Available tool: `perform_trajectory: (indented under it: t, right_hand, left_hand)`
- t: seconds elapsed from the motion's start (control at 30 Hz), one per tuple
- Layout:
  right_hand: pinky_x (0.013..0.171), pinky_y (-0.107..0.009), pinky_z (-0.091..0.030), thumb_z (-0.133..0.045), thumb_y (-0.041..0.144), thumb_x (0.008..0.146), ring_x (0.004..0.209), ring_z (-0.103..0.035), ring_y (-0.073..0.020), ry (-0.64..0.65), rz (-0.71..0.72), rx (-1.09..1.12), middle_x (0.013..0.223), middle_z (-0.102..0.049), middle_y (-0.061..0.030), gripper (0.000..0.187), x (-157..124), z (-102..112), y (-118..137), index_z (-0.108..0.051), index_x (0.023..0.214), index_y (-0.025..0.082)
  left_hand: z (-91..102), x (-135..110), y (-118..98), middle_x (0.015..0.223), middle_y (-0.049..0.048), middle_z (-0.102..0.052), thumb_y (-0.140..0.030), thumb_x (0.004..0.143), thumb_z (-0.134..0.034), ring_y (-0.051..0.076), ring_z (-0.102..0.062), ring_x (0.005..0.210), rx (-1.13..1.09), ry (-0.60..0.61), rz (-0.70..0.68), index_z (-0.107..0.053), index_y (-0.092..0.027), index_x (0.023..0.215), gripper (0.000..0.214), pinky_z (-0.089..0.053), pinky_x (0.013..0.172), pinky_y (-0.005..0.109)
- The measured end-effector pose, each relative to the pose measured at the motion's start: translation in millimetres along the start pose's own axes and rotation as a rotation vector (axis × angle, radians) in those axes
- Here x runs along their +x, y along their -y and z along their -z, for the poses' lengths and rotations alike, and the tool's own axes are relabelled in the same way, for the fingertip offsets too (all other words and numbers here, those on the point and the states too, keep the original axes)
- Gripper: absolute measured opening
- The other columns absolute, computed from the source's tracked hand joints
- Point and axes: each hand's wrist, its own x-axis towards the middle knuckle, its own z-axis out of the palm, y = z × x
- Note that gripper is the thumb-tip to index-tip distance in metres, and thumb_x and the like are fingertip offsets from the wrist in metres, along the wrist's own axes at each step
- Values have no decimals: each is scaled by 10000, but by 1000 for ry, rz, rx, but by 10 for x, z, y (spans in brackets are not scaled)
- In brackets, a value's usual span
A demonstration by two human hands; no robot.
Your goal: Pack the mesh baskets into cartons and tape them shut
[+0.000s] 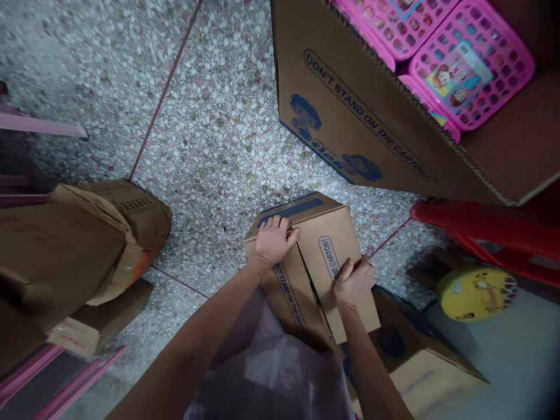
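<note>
Low in the middle of the head view is a brown carton (286, 294) whose two long top flaps lie nearly together, a narrow gap between them. Something green shows inside the gap, too little of it to name. My left hand (273, 239) has its fingers curled over the carton's far edge, by the end of the gap. The right flap (326, 262), partly lifted, has my right hand (355, 281) closed on its outer edge. The undersides of both hands are hidden.
A large open carton (350, 99) with pink baskets (475, 64) stands far right. Below it are a red plastic item (481, 227) and a round yellow stool seat (476, 293). Another carton (426, 373) lies near right. Crumpled cartons (65, 245) and pink-edged shelves (39, 373) occupy the left.
</note>
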Motion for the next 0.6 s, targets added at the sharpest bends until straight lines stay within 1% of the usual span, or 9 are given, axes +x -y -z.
perform_trajectory:
  t: [0.13,0.27,0.4,0.5,0.6]
  right_hand:
    - [823,-470,-382,-213,525,1008,1018,-522,-379,11,-4,4,1080,-582,-228,637,-40,40,42,-491,1337,55]
    - [831,-486,-391,-187,536,1005,1024,-524,-385,19,-14,16,1068,-578,-229,653,47,61,11,-503,1312,54]
    - [852,-500,-397,-162,587,993,1058,-515,-398,70,-28,43,1107,-575,-258,733,92,103,-20,-504,1308,20]
    - [876,-516,-396,-185,689,950,1094,-500,-406,109,-40,78,1167,-556,-278,845,60,149,-27,-452,1377,11]
    - [898,-536,-395,-229,790,885,1117,-492,-415,143,-61,116,1213,-540,-285,955,37,176,-28,-410,1428,25]
  left_hand:
    - [-10,-4,47,1027,124,-615,-500,996,-420,292,-569,988,-23,30,-2,-619,-154,1029,400,-411,856,398]
    - [-25,37,-24,1016,129,-619,-524,996,-401,303,-570,982,-57,31,8,-627,-157,1013,432,-411,825,410]
    - [-19,51,-81,1032,135,-632,-548,991,-393,308,-571,989,-86,40,28,-626,-150,1009,462,-416,834,422]
    - [0,24,-73,1171,151,-634,-585,973,-418,303,-564,1074,-112,44,23,-605,-129,1105,510,-419,905,417]
    - [16,11,-51,1328,131,-596,-569,989,-404,269,-550,1160,-130,55,-6,-564,-143,1215,507,-410,968,382]
